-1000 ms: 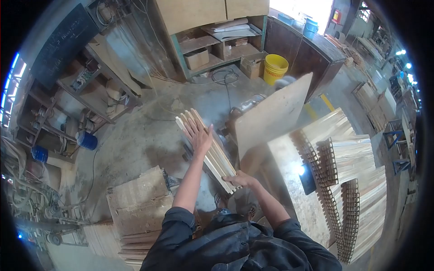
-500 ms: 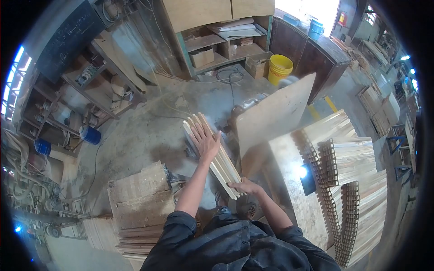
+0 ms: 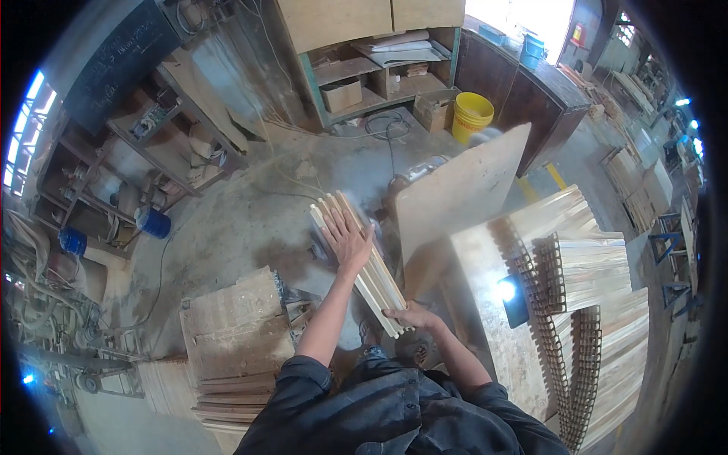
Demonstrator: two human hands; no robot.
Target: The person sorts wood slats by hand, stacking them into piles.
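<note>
A bundle of pale wooden strips (image 3: 363, 274) lies side by side in front of my body, slanting from upper left to lower right. My left hand (image 3: 350, 244) rests flat on top of its far part, fingers stretched out and thumb spread toward the right edge. Around the near right end, my right hand (image 3: 413, 315) is closed on the strips, thumb on top and the other fingers largely hidden. Something blurred and greyish shows beside and under the far end; I cannot make out what it is.
To the right, a table (image 3: 489, 334) bears stacked grooved wooden strips (image 3: 595, 273) and a dark flat device (image 3: 516, 307). A plywood panel (image 3: 462, 189) stands ahead of it. At left are boards (image 3: 231, 315). Farther off are a yellow bucket (image 3: 472, 120) and cables (image 3: 388, 125).
Both hands keep their hold and place on the wooden strips. The whole view has shifted very slightly; nothing has been let go or picked up.
</note>
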